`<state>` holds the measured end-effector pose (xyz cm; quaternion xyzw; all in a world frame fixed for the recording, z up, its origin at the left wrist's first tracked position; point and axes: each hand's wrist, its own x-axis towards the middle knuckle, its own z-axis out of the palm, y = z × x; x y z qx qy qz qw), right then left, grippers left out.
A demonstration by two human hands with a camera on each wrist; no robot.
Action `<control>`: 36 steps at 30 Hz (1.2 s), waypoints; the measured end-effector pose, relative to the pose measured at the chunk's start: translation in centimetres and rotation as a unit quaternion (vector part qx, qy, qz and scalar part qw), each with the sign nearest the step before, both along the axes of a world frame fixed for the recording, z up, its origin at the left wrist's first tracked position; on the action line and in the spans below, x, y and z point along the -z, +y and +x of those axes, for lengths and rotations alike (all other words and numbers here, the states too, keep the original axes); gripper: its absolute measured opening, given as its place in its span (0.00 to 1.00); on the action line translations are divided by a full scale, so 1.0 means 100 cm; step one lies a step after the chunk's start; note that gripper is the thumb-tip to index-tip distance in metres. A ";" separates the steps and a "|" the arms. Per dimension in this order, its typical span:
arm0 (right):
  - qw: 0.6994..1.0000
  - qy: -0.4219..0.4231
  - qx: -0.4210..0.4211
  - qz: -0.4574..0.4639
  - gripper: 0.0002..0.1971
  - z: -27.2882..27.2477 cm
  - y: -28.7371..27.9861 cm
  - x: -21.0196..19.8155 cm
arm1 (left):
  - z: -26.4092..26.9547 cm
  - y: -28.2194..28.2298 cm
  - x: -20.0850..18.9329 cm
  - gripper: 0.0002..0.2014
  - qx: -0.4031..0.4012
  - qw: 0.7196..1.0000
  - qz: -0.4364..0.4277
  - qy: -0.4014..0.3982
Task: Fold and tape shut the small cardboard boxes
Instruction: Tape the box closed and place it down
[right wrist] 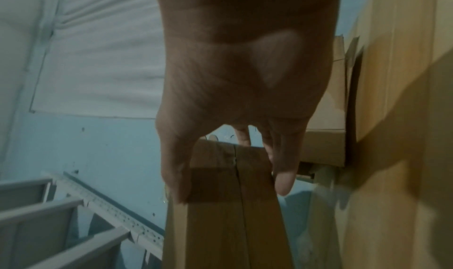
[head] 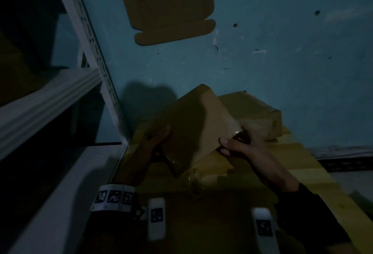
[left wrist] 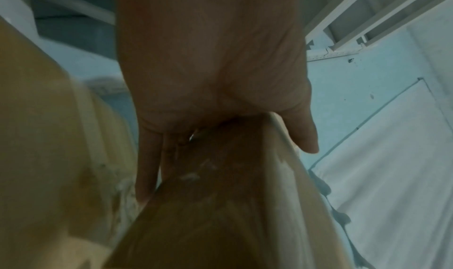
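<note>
I hold a small brown cardboard box [head: 193, 120] tilted above the yellow-brown surface [head: 292, 163], one hand at each end. My left hand [head: 159, 138] grips its left end, thumb on one face and fingers on the other [left wrist: 220, 102]. My right hand [head: 236, 144] clasps the right end; in the right wrist view thumb and fingers [right wrist: 232, 79] lie round the box [right wrist: 228, 215], whose flap seam runs down the middle. Shiny clear tape shows on the box near both hands. A clear tape roll [head: 196, 179] lies just below the box.
A second closed cardboard box [head: 256, 116] sits behind the held one, against the blue wall. A flat unfolded box [head: 169, 5] is on the wall above. A white metal shelving rack [head: 50, 100] stands close on the left.
</note>
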<state>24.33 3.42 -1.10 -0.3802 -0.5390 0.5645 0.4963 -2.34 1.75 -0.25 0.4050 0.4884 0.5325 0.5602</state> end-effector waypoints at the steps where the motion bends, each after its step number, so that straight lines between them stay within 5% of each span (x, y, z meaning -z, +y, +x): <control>1: 1.000 -0.014 -0.011 0.006 0.29 -0.001 0.000 0.001 | -0.003 0.001 0.001 0.49 -0.009 1.000 -0.004 -0.012; 7: 0.997 -0.051 -0.009 0.058 0.43 -0.002 -0.001 0.001 | -0.026 0.003 -0.002 0.54 0.024 0.999 -0.004 0.029; 15: 0.984 -0.084 -0.017 0.159 0.42 -0.003 -0.009 -0.028 | -0.043 -0.015 -0.017 0.53 0.043 0.982 0.158 0.097; 26: 0.984 -0.113 -0.047 0.129 0.38 -0.009 -0.014 -0.024 | -0.021 -0.019 -0.022 0.58 0.085 0.990 0.066 0.088; 29: 0.994 -0.046 -0.042 0.087 0.40 -0.012 -0.012 -0.024 | -0.022 -0.015 -0.024 0.58 0.037 0.993 0.095 0.067; 32: 0.998 0.022 -0.049 0.021 0.28 -0.014 -0.006 -0.022 | -0.026 -0.014 -0.025 0.53 -0.013 0.992 0.118 0.041; 34: 0.996 -0.059 -0.063 0.010 0.20 -0.015 -0.006 -0.019 | -0.029 -0.015 -0.024 0.45 -0.015 0.994 0.108 0.027; 36: 0.971 -0.187 -0.147 0.022 0.25 -0.017 -0.008 -0.008 | -0.030 -0.017 -0.025 0.43 -0.010 0.995 0.099 0.021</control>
